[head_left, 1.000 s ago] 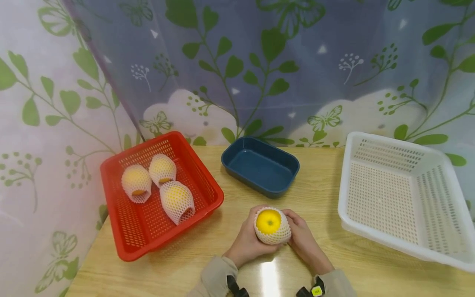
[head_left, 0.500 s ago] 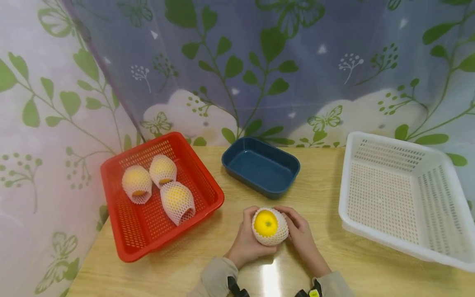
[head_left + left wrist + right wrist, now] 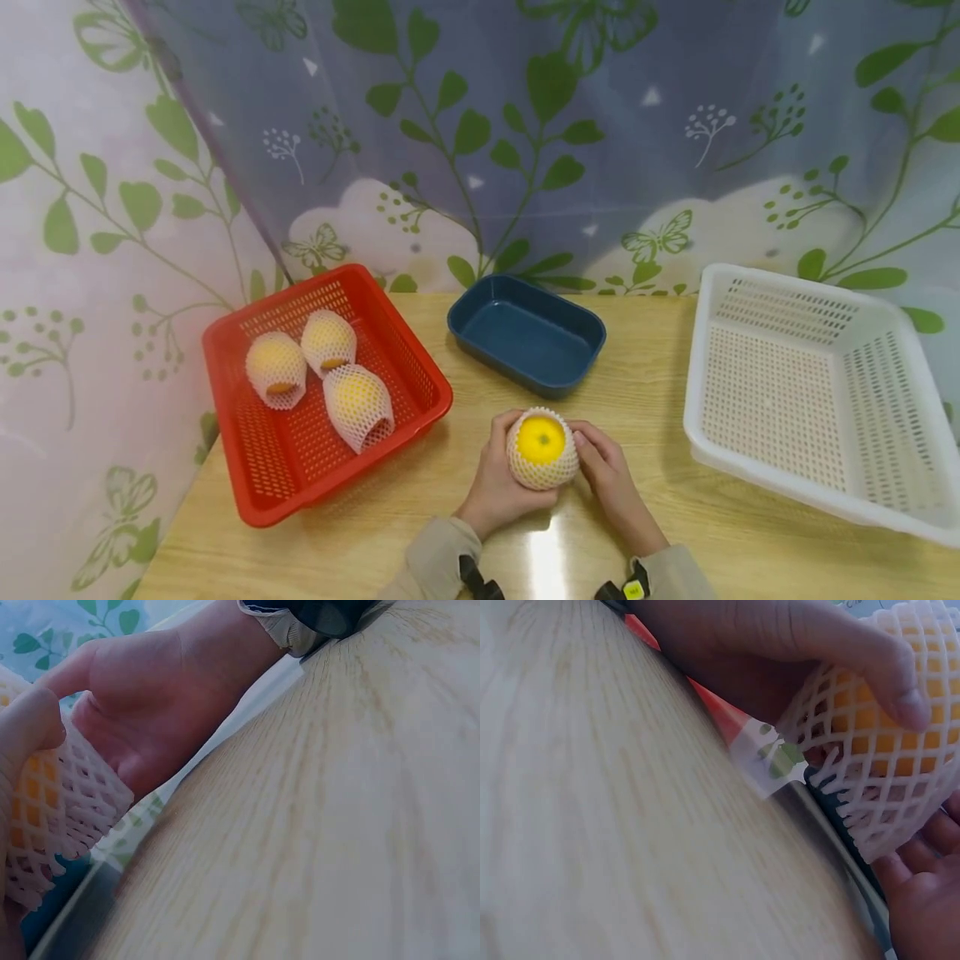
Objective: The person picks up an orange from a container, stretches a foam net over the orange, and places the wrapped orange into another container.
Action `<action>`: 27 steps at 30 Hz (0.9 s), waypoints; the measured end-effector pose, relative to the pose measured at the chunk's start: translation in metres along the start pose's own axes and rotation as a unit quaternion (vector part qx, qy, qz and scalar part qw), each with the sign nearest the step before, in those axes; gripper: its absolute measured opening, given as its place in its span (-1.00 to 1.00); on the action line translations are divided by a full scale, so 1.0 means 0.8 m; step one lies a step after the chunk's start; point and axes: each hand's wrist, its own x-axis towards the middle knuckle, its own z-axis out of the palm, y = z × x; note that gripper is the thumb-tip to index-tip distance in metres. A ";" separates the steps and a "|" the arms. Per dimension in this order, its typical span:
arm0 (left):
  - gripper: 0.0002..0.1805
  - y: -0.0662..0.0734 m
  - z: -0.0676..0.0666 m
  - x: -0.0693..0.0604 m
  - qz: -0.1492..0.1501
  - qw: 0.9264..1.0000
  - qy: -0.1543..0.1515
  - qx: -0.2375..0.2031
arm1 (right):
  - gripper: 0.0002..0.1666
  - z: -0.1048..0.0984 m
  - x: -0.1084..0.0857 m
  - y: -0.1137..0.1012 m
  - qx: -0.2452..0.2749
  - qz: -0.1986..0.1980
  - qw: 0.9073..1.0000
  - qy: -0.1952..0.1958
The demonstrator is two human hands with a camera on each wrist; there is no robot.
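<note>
A round yellow fruit (image 3: pixel 541 440) in a white foam net sleeve (image 3: pixel 543 478) is held up above the table between both hands. The left hand (image 3: pixel 502 487) grips it from the left, its thumb lying across the net in the right wrist view. From the right side, the right hand (image 3: pixel 611 483) holds the netted fruit with its fingertips at the edge of the sleeve; some of those fingers are hidden behind the fruit. In the left wrist view the net's loose open end hangs toward the right hand (image 3: pixel 157 697). The fruit's bare top with its stem spot faces the head camera.
A red basket (image 3: pixel 330 492) on the left contains three netted fruits (image 3: pixel 358 406). Behind the hands sits a dark blue tray (image 3: pixel 525 346). A white basket (image 3: pixel 772 408) stands on the right of the wooden table (image 3: pixel 645 350). Patterned curtains surround it.
Between both hands the fruit tilts and turns slightly, and its bare top shifts a little. The left hand keeps its grip while the right fingers shift along the net. Baskets and tray stay put.
</note>
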 end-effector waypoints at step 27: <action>0.00 0.004 0.002 0.003 -0.076 0.996 -0.015 -0.047 | -0.73 -0.007 0.004 0.002 0.073 -0.029 0.997 -0.002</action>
